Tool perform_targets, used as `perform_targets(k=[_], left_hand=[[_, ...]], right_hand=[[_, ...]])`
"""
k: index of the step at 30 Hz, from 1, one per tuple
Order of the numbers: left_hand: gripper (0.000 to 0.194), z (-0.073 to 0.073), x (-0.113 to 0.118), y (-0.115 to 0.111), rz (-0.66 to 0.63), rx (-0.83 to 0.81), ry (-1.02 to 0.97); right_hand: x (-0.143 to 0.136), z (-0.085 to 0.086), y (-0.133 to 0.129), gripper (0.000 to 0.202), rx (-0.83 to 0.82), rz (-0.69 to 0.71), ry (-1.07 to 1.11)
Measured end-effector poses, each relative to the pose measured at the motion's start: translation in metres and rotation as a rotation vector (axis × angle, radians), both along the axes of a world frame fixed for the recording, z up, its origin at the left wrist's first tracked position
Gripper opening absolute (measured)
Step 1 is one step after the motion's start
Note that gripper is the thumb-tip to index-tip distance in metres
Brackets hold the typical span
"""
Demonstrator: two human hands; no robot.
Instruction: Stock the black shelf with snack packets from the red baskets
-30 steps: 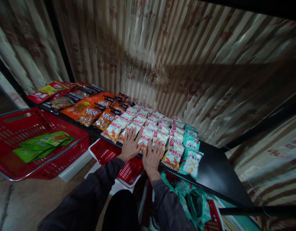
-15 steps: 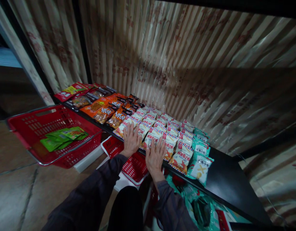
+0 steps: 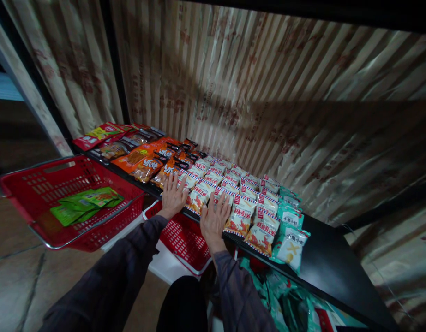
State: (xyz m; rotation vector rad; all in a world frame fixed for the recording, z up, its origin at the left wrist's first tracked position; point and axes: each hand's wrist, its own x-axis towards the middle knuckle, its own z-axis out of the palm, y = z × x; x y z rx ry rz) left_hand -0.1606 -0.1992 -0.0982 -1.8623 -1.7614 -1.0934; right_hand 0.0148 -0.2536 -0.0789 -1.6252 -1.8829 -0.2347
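Observation:
My left hand (image 3: 173, 196) lies flat with its fingers spread over the front-left of the white snack bags (image 3: 201, 194). It covers most of the bag beneath it. To its right, my right hand (image 3: 214, 219) rests with outstretched fingers on another white bag in the front row. Neither hand is wrapped round a bag. The white bags, with red lettering and striped edges, stand in several tilted rows on a black shelf (image 3: 332, 258). Orange snack bags (image 3: 147, 167) adjoin them on the left, teal snack bags (image 3: 291, 246) on the right.
A red basket (image 3: 22, 182) with green packets (image 3: 90, 205) stands at the left. Below the shelf's front edge are a second red basket (image 3: 188, 242) and more teal bags (image 3: 282, 295). Red packets (image 3: 102, 133) lie at the shelf's far left. A corrugated wall covering (image 3: 230, 83) rises behind.
Both hands have shifted a little to the left along the front row, staying flat on the white bags. More of the front bags right of my right hand now shows.

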Motion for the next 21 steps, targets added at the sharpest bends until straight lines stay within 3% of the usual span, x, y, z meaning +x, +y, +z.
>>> perform_targets(k=[5,12,21], left_hand=[[0.052,0.001,-0.002,0.002,-0.069,-0.008,0.048],[0.051,-0.001,0.001,0.004,-0.058,0.017,0.061],[0.051,-0.005,-0.001,0.012,-0.113,0.025,0.031]], right_hand=[[-0.004,-0.002,0.001,0.051,-0.014,0.037,-0.022],[-0.022,-0.006,0.007,0.051,-0.059,0.066,-0.002],[-0.02,-0.009,0.007,0.052,-0.101,0.083,-0.037]])
